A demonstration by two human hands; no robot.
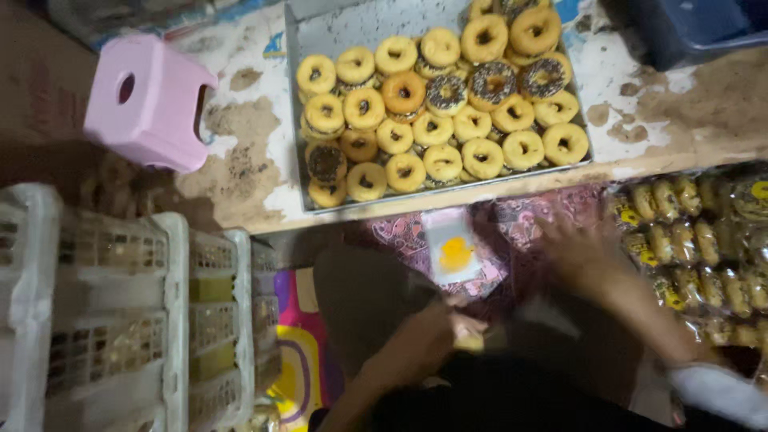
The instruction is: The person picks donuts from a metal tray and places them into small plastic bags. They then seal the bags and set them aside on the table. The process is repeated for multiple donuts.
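Looking down, we see our left hand (420,340) at six o'clock, fingers curled round a small pale packet (470,334). Our right hand (580,248), at four o'clock, is blurred; we cannot tell how far it opens. It hovers near the bagged doughnuts (704,240). A tray of doughnuts (336,32) sits at twelve o'clock.

One head-worn camera looks steeply down, close over the lap, facing the doughnut tray (298,120) ahead on the floor.
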